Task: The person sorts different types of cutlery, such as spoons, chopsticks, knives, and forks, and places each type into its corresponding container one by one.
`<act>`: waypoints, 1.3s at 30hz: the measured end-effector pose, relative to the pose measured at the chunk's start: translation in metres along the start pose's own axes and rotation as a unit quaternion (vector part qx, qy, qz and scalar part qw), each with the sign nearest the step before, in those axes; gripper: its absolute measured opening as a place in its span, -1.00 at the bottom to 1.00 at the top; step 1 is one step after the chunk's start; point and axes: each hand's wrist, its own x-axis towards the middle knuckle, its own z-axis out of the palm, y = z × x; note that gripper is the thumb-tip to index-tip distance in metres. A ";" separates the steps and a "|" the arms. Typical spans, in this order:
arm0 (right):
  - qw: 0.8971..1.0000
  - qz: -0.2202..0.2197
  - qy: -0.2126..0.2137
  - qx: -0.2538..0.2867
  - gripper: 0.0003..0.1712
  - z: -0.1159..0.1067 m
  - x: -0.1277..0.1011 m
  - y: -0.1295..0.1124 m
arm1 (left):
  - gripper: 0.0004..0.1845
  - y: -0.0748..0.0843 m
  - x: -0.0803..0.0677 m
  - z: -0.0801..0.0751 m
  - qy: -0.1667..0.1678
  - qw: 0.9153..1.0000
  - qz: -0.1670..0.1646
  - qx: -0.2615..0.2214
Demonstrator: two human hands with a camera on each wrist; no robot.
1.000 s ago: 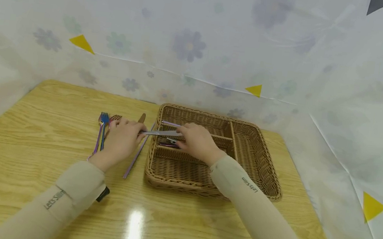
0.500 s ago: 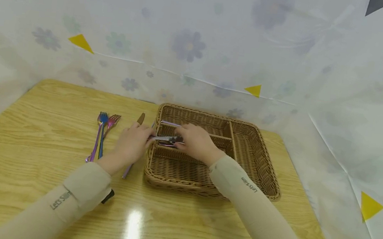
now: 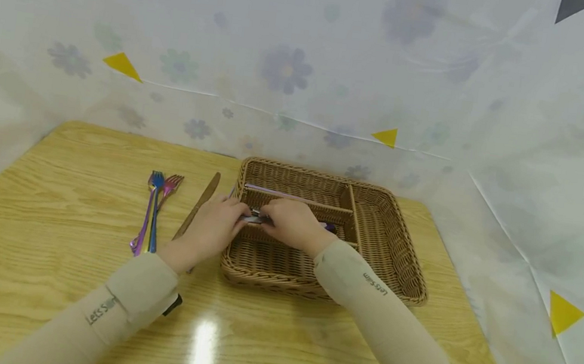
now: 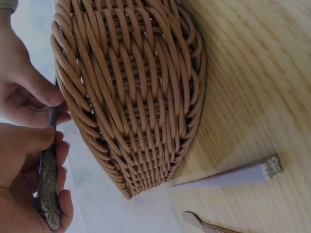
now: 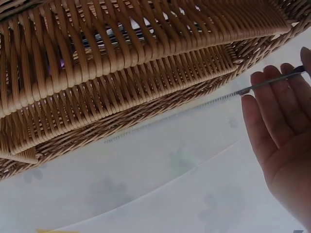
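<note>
Both hands meet over the middle left compartment of a wicker cutlery basket [image 3: 388, 259]. The left hand [image 3: 217, 224] grips the ornate dark handle of a table knife [image 4: 48, 189], best seen in the left wrist view. Closer to the basket rim, the right hand [image 4: 29, 92] pinches the same knife between thumb and fingers. From the right wrist view, the right hand's fingers [image 5: 282, 107] lie along the knife. In the head view the hands cover most of it, leaving a short silver stretch between them. A purple end [image 3: 329, 227] shows in the compartment beyond the right hand.
Left of the basket lie a blue fork [image 3: 155, 214], a pink fork [image 3: 170, 186] and a purple utensil [image 3: 144, 225]. A bronze knife [image 3: 202, 199] lies nearer the basket. A thin lavender utensil [image 3: 296, 196] runs along the back compartment's divider. A flower-patterned cloth [image 3: 288, 73] hangs behind.
The left hand has moved right and slightly down to the basket's left rim, closing in on the right hand. Less of the knife shows between them, and the bronze knife is now more exposed.
</note>
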 end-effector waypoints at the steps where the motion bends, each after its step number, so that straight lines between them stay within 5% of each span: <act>1: 1.000 0.001 -0.004 0.002 -0.82 0.000 0.000 -0.001 | -0.89 0.000 0.000 0.000 0.002 1.000 0.002 -0.002; 14: 0.998 0.031 -0.055 0.005 -0.82 -0.003 -0.002 -0.007 | -0.82 -0.003 -0.001 0.002 -0.026 0.999 -0.013 -0.045; 24: 0.995 0.054 -0.085 0.025 -0.86 0.003 -0.012 0.000 | -0.78 -0.033 -0.007 -0.011 -0.034 0.993 -0.091 -0.064; 33: 0.989 0.057 -0.117 0.069 -0.79 0.011 -0.021 0.008 | -0.70 -0.063 -0.011 -0.019 -0.127 0.970 -0.199 -0.050; 39: 0.989 0.051 -0.124 0.067 -0.82 0.016 -0.025 0.014 | -0.64 -0.074 -0.007 -0.015 -0.179 0.954 -0.235 -0.047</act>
